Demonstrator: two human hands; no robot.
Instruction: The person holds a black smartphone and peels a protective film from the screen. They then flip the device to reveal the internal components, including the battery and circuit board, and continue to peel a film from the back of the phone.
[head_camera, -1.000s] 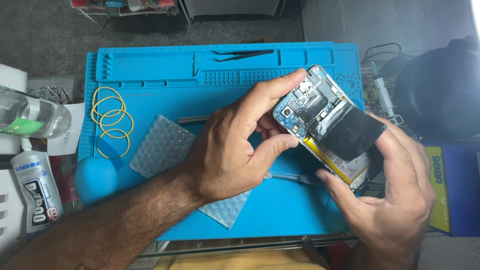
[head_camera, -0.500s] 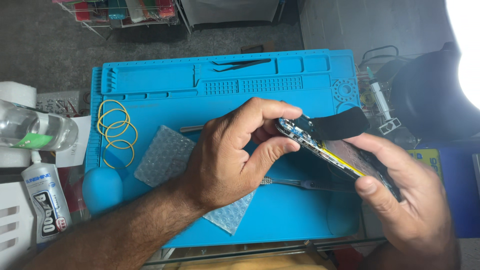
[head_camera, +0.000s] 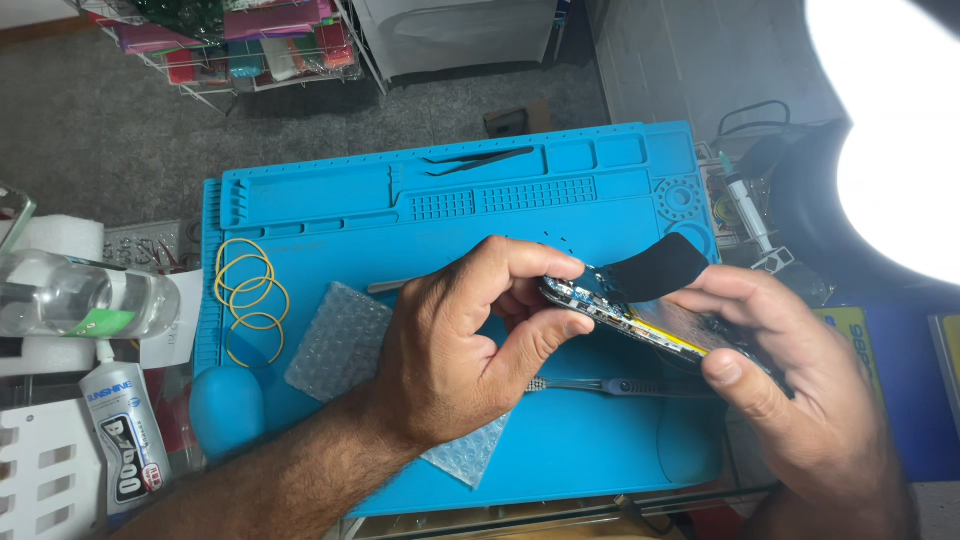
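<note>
An opened smartphone (head_camera: 640, 318), back cover off, is held nearly edge-on above the blue work mat (head_camera: 450, 230). A black flap (head_camera: 655, 268) stands up from it and a yellow strip shows along its side. My left hand (head_camera: 470, 345) pinches the phone's near end between thumb and fingers. My right hand (head_camera: 790, 380) cradles the other end from below. A thin metal tool (head_camera: 610, 385) lies on the mat under the phone.
Black tweezers (head_camera: 480, 158) rest in the mat's upper tray. Yellow rubber bands (head_camera: 250, 295), bubble wrap (head_camera: 340, 340) and a blue blower (head_camera: 228, 410) lie at left. A glue tube (head_camera: 122, 440) and clear bottle (head_camera: 80, 298) sit beyond the mat's left edge. A bright lamp (head_camera: 890, 140) glares at upper right.
The phone has tilted from face-up, showing its insides, to nearly edge-on. Both hands kept hold of it, and the view has shifted down and to the right.
</note>
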